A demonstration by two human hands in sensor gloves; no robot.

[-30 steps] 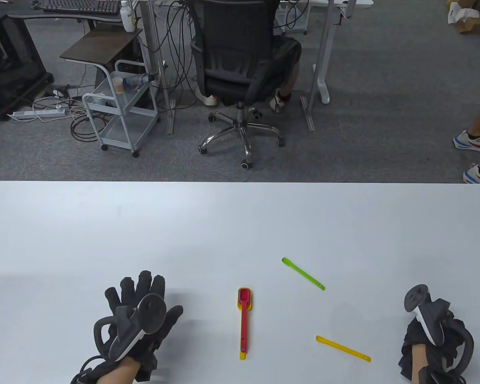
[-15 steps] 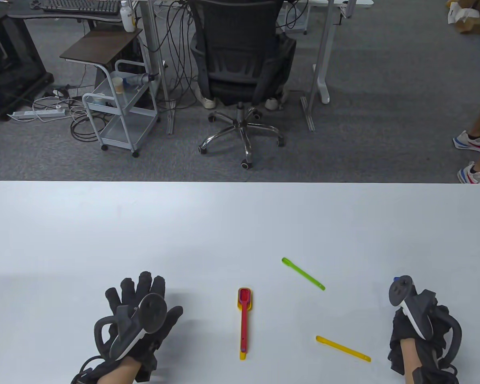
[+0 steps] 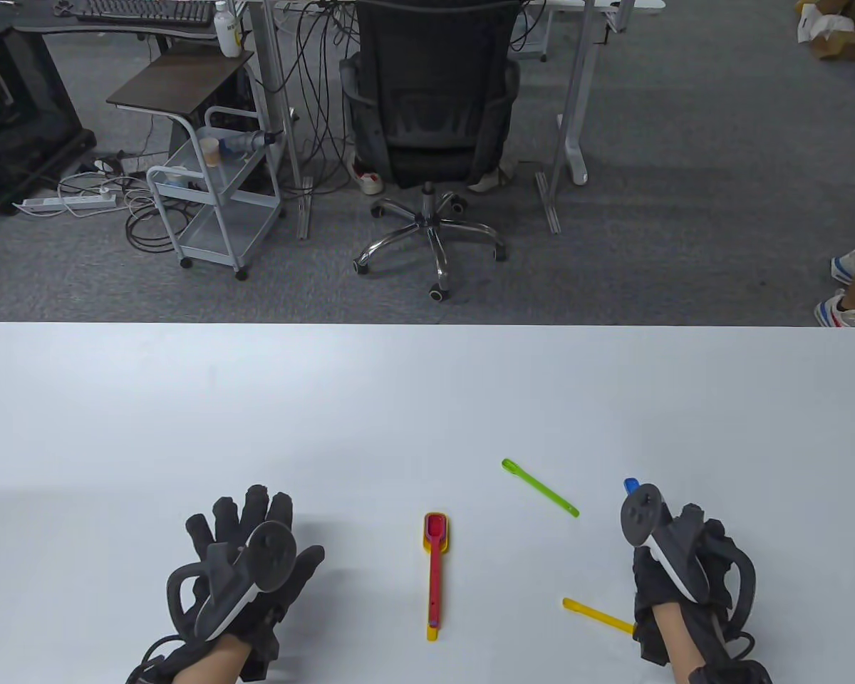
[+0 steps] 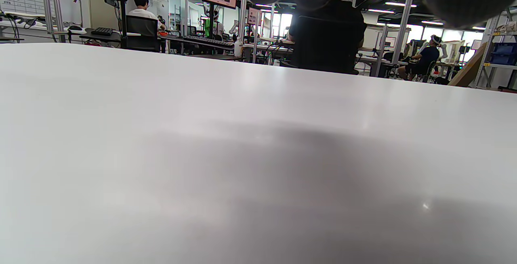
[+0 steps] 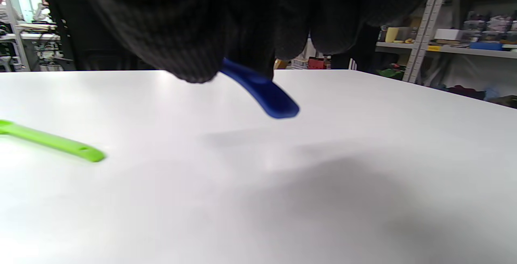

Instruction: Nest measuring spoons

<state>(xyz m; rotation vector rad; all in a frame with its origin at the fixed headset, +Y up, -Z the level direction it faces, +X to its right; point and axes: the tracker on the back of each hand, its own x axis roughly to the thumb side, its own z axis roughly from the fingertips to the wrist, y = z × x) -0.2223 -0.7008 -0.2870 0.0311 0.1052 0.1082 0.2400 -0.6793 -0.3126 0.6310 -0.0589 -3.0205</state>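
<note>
The red spoon (image 3: 435, 563) lies nested in a larger yellow spoon (image 3: 433, 630) at the near middle of the white table (image 3: 256, 399). A green spoon (image 3: 539, 487) and a second, slim yellow spoon (image 3: 595, 614) lie loose to the right. The right hand (image 3: 677, 570) grips a blue spoon (image 5: 260, 89) — plain only in the right wrist view, held clear of the table; from above just its tip shows. The left hand (image 3: 246, 563) rests flat, fingers (image 3: 255, 502) spread — holding nothing.

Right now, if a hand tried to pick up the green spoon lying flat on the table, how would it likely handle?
The green spoon looks like thin plastic, so probably very light and fairly stiff. It lies flat on the smooth white table, so it would likely slide when nudged and be hard to pinch up. Its flat handle suggests it will not roll.
</note>
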